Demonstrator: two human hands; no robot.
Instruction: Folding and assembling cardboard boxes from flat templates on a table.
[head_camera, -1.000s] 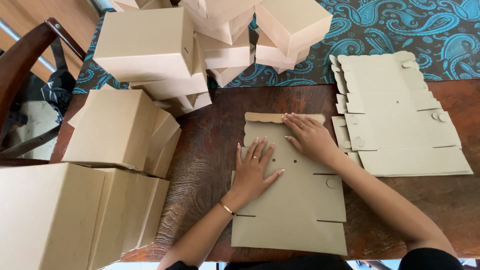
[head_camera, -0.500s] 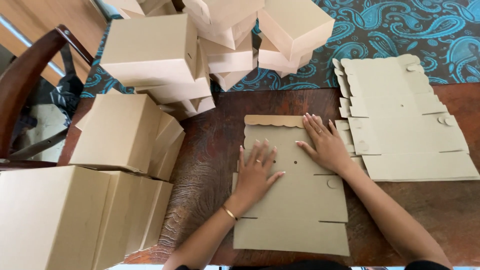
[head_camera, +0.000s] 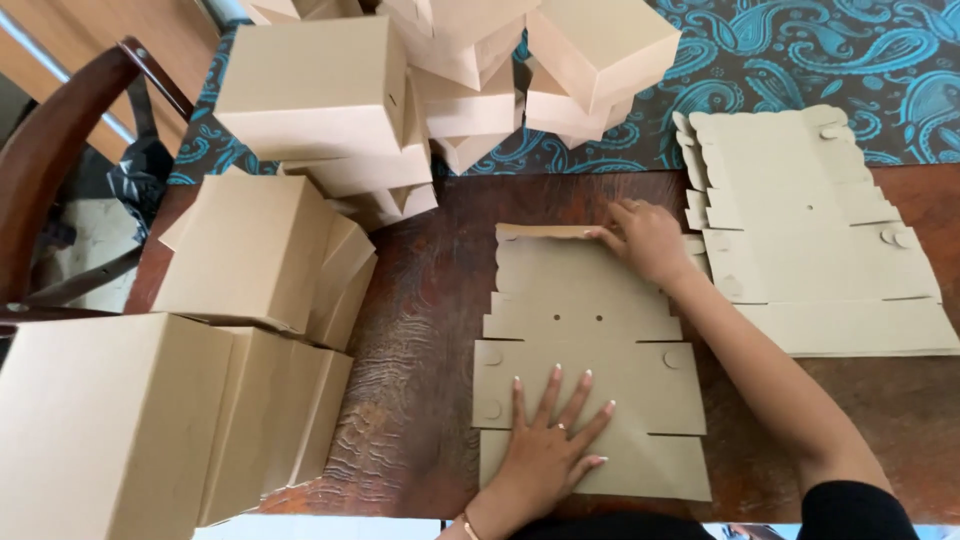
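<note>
Flat, tan, die-cut cardboard box blank on dark wooden worktop: light, thin, stiff only between creases, easily bent. Left hand spread open, pressing its near panel; right hand curled, pinching the far flap edge. Best gripped along flap edges, beside score lines.

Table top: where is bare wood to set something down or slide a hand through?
Bare table shows as a strip between the assembled boxes and the flat carton blank, and at the near right corner below the stack of blanks. The far edge is crowded with piled boxes. Both hands press the blank.
</note>
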